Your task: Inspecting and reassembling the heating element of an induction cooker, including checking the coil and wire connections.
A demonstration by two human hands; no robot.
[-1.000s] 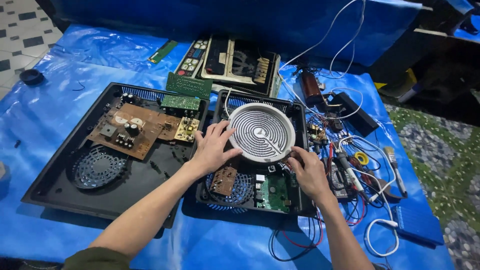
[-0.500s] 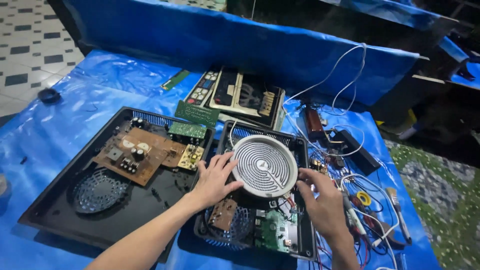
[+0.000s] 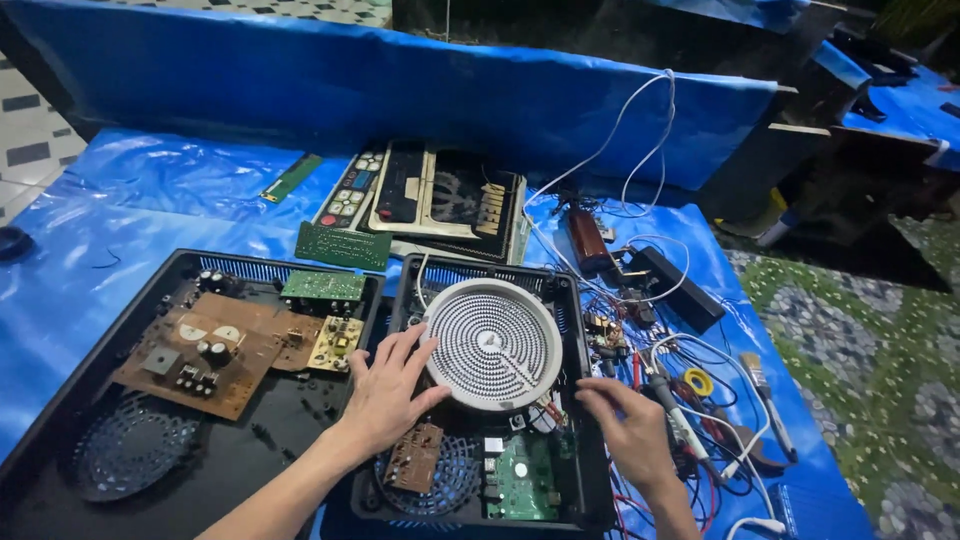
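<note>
Heater coil (image 3: 492,343) between hands; left hand (image 3: 388,392) open, touching rim; right hand (image 3: 630,432) open, beside.

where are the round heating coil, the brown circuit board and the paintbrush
round heating coil (image 3: 492,343), head view, centre of the spiral
brown circuit board (image 3: 205,355), head view, middle of the board
paintbrush (image 3: 757,374), head view, bristle end

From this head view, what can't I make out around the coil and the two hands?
- Under the round white heating coil: hidden by the coil.
- Left hand palm contact: only its back shows.
- Black open casing, near edge: cut off by the frame bottom.
- Right hand fingertips: facing away, grip unclear.
</note>
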